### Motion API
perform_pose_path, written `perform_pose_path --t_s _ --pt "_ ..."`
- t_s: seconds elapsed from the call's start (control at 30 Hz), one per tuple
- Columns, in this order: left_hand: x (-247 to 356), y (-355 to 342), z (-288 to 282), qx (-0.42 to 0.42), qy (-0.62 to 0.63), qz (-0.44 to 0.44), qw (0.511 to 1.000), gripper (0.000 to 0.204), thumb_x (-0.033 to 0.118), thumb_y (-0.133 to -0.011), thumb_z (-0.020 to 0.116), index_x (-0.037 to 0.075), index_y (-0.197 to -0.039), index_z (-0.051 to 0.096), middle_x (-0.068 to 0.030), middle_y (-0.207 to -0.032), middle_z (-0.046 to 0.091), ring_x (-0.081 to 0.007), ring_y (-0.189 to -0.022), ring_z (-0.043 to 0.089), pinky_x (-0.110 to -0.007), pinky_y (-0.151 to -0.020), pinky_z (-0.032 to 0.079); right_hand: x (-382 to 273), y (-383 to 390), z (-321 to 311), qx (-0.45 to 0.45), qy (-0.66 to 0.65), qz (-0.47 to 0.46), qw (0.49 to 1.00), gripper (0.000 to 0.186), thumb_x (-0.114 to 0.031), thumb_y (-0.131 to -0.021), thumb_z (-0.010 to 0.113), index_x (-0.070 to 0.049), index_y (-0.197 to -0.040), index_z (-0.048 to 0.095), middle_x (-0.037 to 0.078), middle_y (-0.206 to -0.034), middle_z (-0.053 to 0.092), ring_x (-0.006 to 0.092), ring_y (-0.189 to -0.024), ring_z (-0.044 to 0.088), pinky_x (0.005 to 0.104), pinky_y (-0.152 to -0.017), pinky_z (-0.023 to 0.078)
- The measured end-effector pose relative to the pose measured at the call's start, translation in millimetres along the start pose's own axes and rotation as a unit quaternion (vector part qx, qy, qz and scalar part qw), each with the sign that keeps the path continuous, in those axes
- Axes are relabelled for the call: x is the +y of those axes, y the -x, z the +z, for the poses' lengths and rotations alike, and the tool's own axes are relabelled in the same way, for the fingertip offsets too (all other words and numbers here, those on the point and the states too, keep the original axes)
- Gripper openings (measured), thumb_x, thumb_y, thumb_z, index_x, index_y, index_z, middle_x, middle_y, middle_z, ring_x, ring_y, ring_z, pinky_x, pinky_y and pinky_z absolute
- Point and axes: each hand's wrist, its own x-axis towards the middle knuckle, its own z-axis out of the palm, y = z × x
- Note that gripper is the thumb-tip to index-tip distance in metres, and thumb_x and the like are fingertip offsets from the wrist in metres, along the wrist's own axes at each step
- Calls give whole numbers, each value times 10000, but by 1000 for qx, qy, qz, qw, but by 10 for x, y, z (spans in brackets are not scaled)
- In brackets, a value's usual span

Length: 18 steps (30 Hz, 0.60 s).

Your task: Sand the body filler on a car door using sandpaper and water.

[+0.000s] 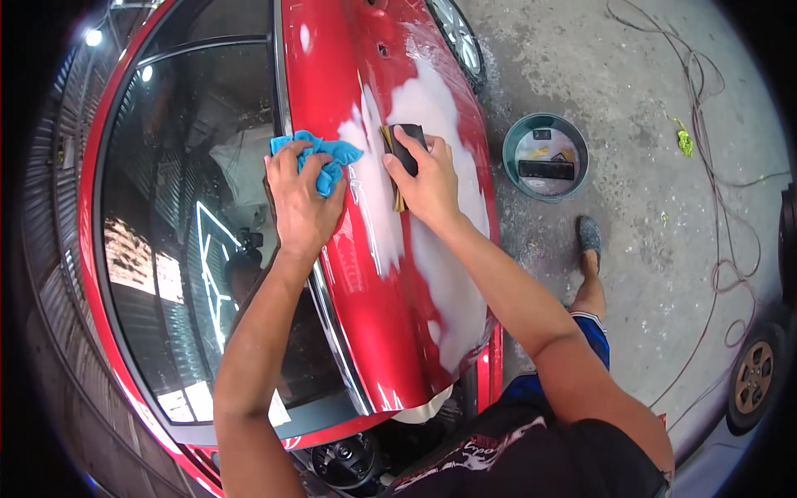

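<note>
My left hand (299,199) grips a crumpled blue cloth (332,152) at the window edge of a red car door (365,324). To its right, my right hand (432,178) holds a dark sanding block (408,145) with a yellowish strip along its side, against a whitish patch (444,282) on the door's painted panel. The patch has irregular edges and stretches along much of the panel, with smaller pale areas beside it. The dark window glass (183,166) beside my left hand reflects lights and the roof.
A teal bucket (545,190) of cloudy liquid with dark blocks stands on the concrete floor (573,58), near my foot. Hoses or cables (710,124) snake along the right. A wheel (457,37) shows at the top, another vehicle's wheel (751,378) at lower right.
</note>
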Motion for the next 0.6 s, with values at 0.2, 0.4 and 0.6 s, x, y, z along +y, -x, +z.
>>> perform_pose_path --t_s 0.2,0.4,0.6 --pt "131 -167 78 9 19 11 1000 353 102 -755 848 82 -1084 721 -175 -1304 580 -424 -1293 524 -654 -1191 322 123 -1458 152 54 46 -24 997 522 -454 -927 741 -230 -1397 706 265 -1147 657 436 -1100 624 499 -932 521" --pt "76 -31 10 -2 6 2 1000 357 86 -749 845 78 -1084 723 -177 -1307 582 -420 -1285 534 -645 -1197 319 45 -562 132 42 15 -6 999 490 -455 -901 771 -248 -1344 745 234 -1159 657 413 -1128 622 503 -979 524" --pt "81 -68 85 2 17 1 1000 351 104 -755 852 77 -1081 725 -174 -1311 587 -421 -1297 528 -640 -1203 318 40 -1123 164 50 33 -11 998 475 -431 -938 727 -196 -1351 729 229 -1152 683 419 -1148 627 482 -968 529"
